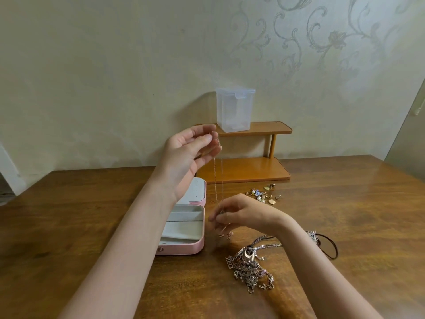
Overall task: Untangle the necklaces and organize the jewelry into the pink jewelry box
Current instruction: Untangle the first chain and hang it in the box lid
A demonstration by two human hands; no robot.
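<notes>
The left hand point(186, 153) and right hand point(241, 214) are pinching a thin necklace point(216, 180), holding it taut beside the open pink jewelry box point(184, 246)

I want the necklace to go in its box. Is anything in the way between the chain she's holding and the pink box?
Nothing visible. The chain hangs between the left hand and right hand, just right of the open pink jewelry box. The left forearm crosses over the box.

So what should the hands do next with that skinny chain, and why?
Probably lower the thin chain into the open pink jewelry box. The left hand pinches its top, the right hand its bottom, and it hangs straight, free of the tangled pile, right beside the box.
</notes>
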